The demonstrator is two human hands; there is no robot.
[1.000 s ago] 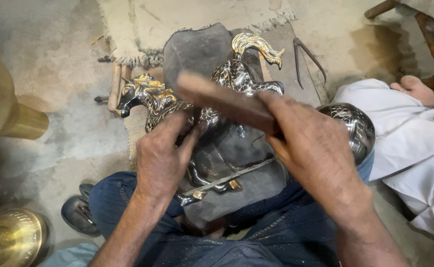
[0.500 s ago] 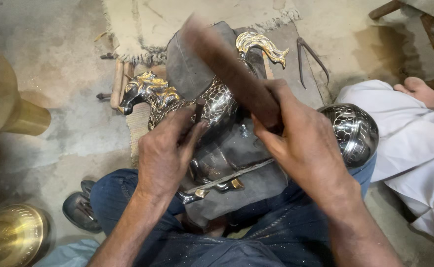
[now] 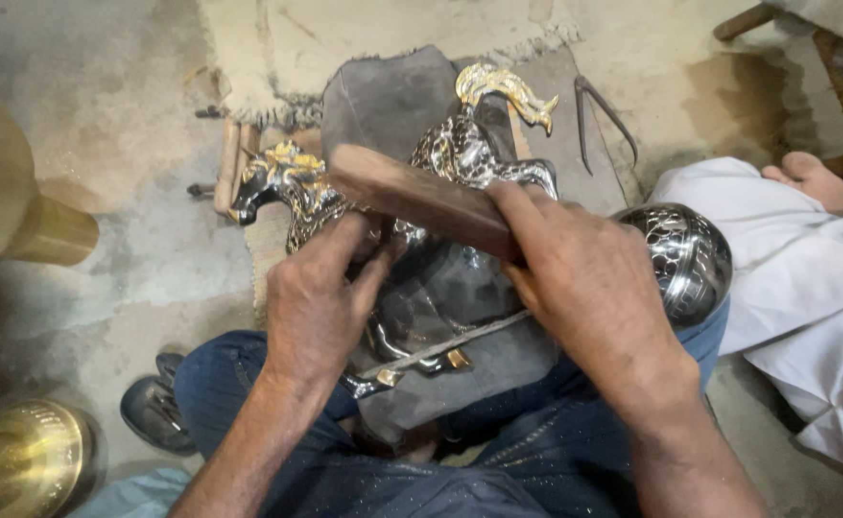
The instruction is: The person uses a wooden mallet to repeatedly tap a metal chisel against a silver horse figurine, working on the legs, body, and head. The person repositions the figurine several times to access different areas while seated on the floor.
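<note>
A black and silver engraved metal horse (image 3: 464,153) with a gold mane and tail lies on a dark grey pad (image 3: 383,96) over my lap. My left hand (image 3: 318,305) presses on the horse's body and pinches a small tool, mostly hidden by the fingers. My right hand (image 3: 589,288) grips a brown wooden mallet block (image 3: 412,197), which is lowered across the horse's back just above my left fingers. A thin metal rod (image 3: 450,343) lies under the horse's legs.
A round engraved metal vessel (image 3: 685,257) sits at my right knee. Brass pots stand at the left edge (image 3: 18,216) and bottom left (image 3: 18,460). Metal tongs (image 3: 604,110) lie on the floor behind. Another person's white-clothed leg and foot (image 3: 810,182) are at right.
The wooden mallet rose and tilted upward half a second ago, then came down again onto the tool by my left fingers. My left hand stayed on the horse.
</note>
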